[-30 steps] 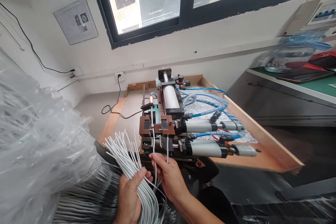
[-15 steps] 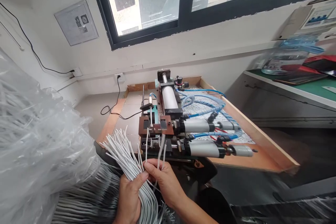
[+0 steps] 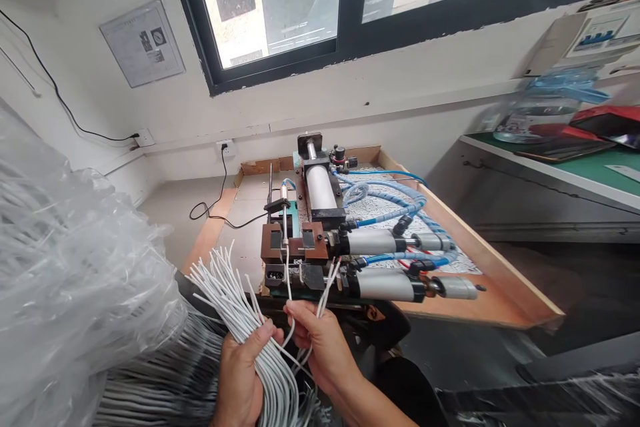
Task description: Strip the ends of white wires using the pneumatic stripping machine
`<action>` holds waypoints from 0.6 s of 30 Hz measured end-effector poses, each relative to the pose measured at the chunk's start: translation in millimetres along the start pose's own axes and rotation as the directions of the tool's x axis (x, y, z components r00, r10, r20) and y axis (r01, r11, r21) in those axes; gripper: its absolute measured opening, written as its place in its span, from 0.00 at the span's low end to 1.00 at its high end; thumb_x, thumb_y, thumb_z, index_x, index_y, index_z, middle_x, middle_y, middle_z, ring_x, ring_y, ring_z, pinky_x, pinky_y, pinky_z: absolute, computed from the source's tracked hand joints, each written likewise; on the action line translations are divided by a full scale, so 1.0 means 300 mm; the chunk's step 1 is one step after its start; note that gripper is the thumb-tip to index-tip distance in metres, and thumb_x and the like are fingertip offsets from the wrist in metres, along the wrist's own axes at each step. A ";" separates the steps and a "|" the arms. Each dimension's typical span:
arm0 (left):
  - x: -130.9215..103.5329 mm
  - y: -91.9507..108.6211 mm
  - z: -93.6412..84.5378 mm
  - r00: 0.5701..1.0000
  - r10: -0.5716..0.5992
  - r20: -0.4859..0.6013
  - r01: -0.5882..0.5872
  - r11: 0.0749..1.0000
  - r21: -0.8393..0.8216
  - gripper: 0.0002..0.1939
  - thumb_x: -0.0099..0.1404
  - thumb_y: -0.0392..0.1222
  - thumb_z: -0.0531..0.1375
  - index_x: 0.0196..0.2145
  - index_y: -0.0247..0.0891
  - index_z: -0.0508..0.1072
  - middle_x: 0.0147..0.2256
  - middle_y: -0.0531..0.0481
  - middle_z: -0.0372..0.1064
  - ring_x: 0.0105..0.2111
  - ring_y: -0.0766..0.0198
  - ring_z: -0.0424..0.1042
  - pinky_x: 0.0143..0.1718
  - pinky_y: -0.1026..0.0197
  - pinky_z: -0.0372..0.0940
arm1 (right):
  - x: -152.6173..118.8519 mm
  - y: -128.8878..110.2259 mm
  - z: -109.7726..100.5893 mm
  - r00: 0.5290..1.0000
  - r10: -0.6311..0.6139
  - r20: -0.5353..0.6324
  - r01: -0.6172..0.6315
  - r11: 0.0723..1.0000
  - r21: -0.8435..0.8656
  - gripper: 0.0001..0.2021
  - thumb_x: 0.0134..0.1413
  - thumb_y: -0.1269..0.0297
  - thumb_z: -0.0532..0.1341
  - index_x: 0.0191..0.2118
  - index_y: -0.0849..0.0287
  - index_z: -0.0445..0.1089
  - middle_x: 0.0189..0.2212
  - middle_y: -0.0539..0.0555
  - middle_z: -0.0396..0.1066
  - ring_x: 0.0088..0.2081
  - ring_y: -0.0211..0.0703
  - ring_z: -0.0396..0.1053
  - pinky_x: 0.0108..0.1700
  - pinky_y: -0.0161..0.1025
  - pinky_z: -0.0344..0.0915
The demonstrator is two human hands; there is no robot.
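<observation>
Currently left hand (image 3: 240, 373) grip closed round white wire bundle (image 3: 235, 307). Right hand (image 3: 320, 340) pinches a few loose wires (image 3: 327, 287), tips near the pneumatic machine (image 3: 320, 247) on counter (image 3: 500, 293).

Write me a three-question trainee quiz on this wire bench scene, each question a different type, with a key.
1. True or false: the left hand grips a bundle of white wires.
2. Which does the right hand pinch?
A. a blue air hose
B. a few white wires held up at the front of the pneumatic machine
C. the black power cord
3. Fill in: the machine stands on a wooden ____.

Key
1. True; the wire ends fan out up and to the left, above the fist.
2. B; their tips reach the machine's front.
3. Tray; the blue air hoses coil on it behind the silver cylinders.
</observation>
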State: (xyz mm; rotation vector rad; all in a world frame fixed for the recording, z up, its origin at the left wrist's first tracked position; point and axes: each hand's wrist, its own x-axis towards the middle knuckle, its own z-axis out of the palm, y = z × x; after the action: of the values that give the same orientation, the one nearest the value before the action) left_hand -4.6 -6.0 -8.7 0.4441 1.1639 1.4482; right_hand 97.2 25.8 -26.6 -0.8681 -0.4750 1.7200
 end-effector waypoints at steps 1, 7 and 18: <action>0.000 0.002 0.001 1.000 -0.002 -0.003 0.002 1.000 -0.007 0.04 0.44 0.33 0.64 0.20 0.36 0.72 0.18 0.55 0.69 0.20 0.66 0.68 0.26 0.64 0.63 | 0.001 -0.004 0.005 1.000 0.016 -0.004 -0.016 1.000 0.005 0.10 0.35 0.63 0.65 0.18 0.66 0.67 0.12 0.44 0.54 0.15 0.26 0.42 0.17 0.29 0.37; 0.007 0.005 -0.003 1.000 0.027 -0.011 -0.027 1.000 0.004 0.03 0.45 0.33 0.63 0.20 0.35 0.71 0.17 0.54 0.70 0.18 0.67 0.67 0.25 0.64 0.63 | 0.001 -0.011 0.007 0.999 0.029 0.031 -0.028 0.999 -0.038 0.11 0.36 0.61 0.64 0.20 0.66 0.68 0.12 0.43 0.50 0.16 0.26 0.41 0.17 0.29 0.37; 0.019 0.017 -0.009 0.994 -0.012 -0.104 0.002 0.995 -0.097 0.08 0.41 0.33 0.65 0.23 0.33 0.70 0.16 0.52 0.70 0.19 0.64 0.70 0.25 0.61 0.67 | -0.014 0.154 -0.337 0.993 -0.121 -0.018 0.090 0.824 -0.560 0.15 0.29 0.61 0.65 0.07 0.59 0.60 0.07 0.45 0.53 0.14 0.34 0.50 0.19 0.34 0.47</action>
State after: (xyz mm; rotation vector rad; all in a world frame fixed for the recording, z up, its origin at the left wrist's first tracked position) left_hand -10.8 -1.1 -7.4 0.2995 1.1708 1.5302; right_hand 143.7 -4.0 -122.9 -1.2729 -1.0061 1.4629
